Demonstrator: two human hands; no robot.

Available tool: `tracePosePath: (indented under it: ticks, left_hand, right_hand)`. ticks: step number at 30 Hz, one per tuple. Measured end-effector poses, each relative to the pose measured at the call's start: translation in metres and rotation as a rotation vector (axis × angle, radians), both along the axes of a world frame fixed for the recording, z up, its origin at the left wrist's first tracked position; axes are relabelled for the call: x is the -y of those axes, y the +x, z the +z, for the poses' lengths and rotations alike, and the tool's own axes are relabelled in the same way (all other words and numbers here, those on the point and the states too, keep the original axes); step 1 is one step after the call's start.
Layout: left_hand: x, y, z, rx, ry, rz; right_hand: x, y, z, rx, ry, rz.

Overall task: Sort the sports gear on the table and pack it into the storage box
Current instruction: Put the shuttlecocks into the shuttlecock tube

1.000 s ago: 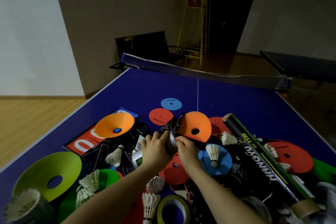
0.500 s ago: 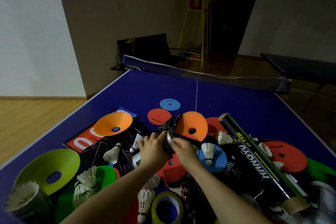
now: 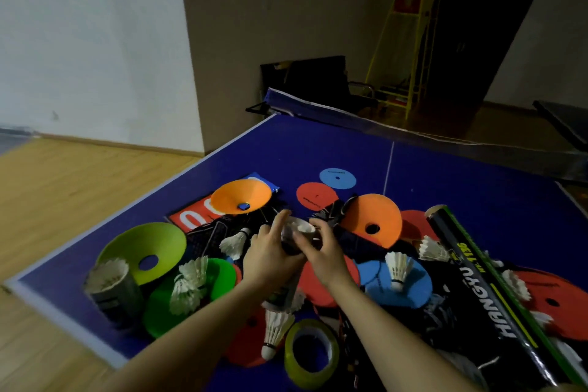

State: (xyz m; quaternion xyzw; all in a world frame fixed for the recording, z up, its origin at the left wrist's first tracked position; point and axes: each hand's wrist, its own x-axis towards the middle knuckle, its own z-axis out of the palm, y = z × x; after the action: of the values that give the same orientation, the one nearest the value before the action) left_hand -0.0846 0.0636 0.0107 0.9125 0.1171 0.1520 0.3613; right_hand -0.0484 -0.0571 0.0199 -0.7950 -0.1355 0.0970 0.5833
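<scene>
1. Since the earlier frames the head camera has swung left and down, so more of the wooden floor [image 3: 63, 200] and the near left corner of the blue table-tennis table [image 3: 318, 149] shows; both hands have stayed together over the middle of the pile, and the small tube between them now shows its open end.
2. Left hand [image 3: 270, 254] curls round the left side of a short grey cardboard tube [image 3: 297, 234], its forefinger stretched up along the tube's far side.
3. Right hand [image 3: 324, 251] grips the same tube from the right, with the thumb laid across its front and the fingers bent behind it.
4. That tube is held just above the heap, tilted with its mouth up, and something white shows inside it.
5. Left of the hands lie an orange plastic cone disc [image 3: 241, 197], a lime green cone disc [image 3: 143, 251] and a loose white feather shuttlecock [image 3: 235, 242].
6. At the near left corner stands a second short tube packed with white shuttlecocks [image 3: 109, 286].
7. Right of the hands are another orange disc with a dark hole [image 3: 372, 223], a flat blue disc bearing a shuttlecock [image 3: 397, 280], and a long black shuttlecock tube printed HANGYU [image 3: 486, 289].
8. Nearest the camera lies a roll of yellow-green tape [image 3: 310, 353], beside a shuttlecock lying cork-down [image 3: 275, 331].
9. No storage box can be made out in this view.
</scene>
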Motion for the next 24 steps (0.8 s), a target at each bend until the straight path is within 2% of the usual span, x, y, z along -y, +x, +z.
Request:
tracePosePath:
  ticks: [4, 9, 13, 19, 24]
  left_hand:
    - [-0.022, -0.025, -0.001, 0.026, -0.050, 0.102]
    - [-0.062, -0.057, -0.009, 0.006, -0.006, 0.175]
    - [-0.092, -0.085, -0.006, 0.084, 0.037, 0.237]
    - [-0.154, -0.126, 0.005, 0.170, 0.034, 0.403]
    - [-0.200, -0.161, -0.008, 0.209, -0.038, 0.577]
  right_hand:
    - [-0.032, -0.006, -0.010, -0.019, 0.076, 0.056]
    - [-0.075, -0.021, -0.021, -0.085, 0.159, 0.132]
    - [-0.113, -0.026, -0.024, -0.123, 0.188, 0.135]
    - [-0.180, -0.040, -0.033, -0.093, -0.001, 0.423]
    - [-0.233, -0.066, -0.040, 0.105, -0.308, 0.617]
